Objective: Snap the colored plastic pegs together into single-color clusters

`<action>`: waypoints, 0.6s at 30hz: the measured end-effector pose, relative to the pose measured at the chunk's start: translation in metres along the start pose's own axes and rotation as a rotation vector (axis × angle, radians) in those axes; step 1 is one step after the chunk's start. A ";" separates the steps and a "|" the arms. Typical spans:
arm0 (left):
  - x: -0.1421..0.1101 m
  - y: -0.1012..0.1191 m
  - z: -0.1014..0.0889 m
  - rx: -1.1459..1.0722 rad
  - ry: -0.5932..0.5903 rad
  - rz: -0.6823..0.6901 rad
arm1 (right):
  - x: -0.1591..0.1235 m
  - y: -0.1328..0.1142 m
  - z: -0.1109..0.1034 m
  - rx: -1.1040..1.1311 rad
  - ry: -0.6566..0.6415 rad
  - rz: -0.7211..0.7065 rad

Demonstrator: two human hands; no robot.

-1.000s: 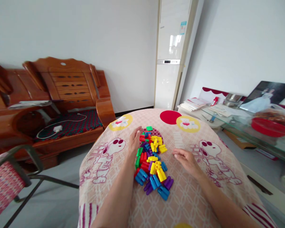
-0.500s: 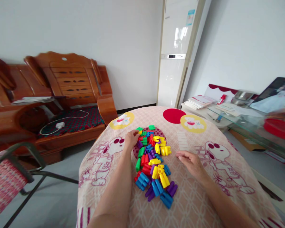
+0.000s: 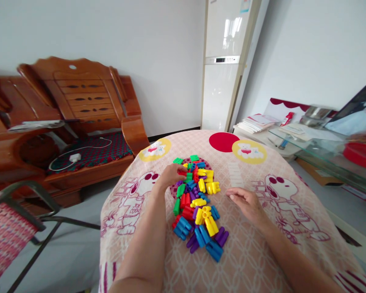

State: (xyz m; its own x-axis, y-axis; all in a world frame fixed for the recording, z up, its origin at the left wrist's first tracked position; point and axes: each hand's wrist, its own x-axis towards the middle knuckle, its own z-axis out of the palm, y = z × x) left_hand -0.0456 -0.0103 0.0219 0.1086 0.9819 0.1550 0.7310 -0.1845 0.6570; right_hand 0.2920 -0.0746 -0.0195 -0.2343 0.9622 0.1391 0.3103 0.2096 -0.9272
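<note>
A heap of plastic toy building blocks with rounded pegs, in several colours, lies down the middle of the cloth. My left hand (image 3: 171,176) is at the far left side of the heap, fingers bent down over it. Its fingertips touch a red block (image 3: 182,173), beside a small yellow block (image 3: 185,165); what they pinch is mostly hidden. Green blocks (image 3: 178,160) lie just beyond that hand. My right hand (image 3: 244,202) rests on the cloth right of the heap, fingers stretched out and holding nothing. Nearest to it are yellow blocks (image 3: 213,187).
A patterned tablecloth (image 3: 247,252) covers the round table. Behind stand a wooden sofa (image 3: 88,97) and a tall white air conditioner (image 3: 219,93). A glass shelf (image 3: 320,156) with a red container (image 3: 362,155) is on the right, a metal-framed chair (image 3: 10,232) on the left.
My left hand has shifted slightly right over the heap, from the yellow block toward the red one. My right hand keeps its place. The camera view has tilted down a little.
</note>
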 end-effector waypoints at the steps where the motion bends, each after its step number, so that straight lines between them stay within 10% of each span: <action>1: 0.000 0.001 0.001 0.058 -0.003 0.010 | 0.000 0.000 0.000 0.005 0.005 0.003; 11: -0.002 0.040 -0.007 -0.056 0.041 0.074 | 0.004 -0.008 0.002 -0.016 0.047 0.021; 18: -0.008 0.103 0.029 -0.108 -0.047 0.301 | 0.001 -0.024 0.003 0.134 0.023 -0.006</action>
State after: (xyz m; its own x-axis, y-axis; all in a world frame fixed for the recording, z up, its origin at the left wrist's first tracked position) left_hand 0.0478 -0.0361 0.0670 0.3418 0.8829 0.3219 0.5858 -0.4680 0.6617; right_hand 0.2814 -0.0789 0.0018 -0.2145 0.9649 0.1513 0.1825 0.1918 -0.9643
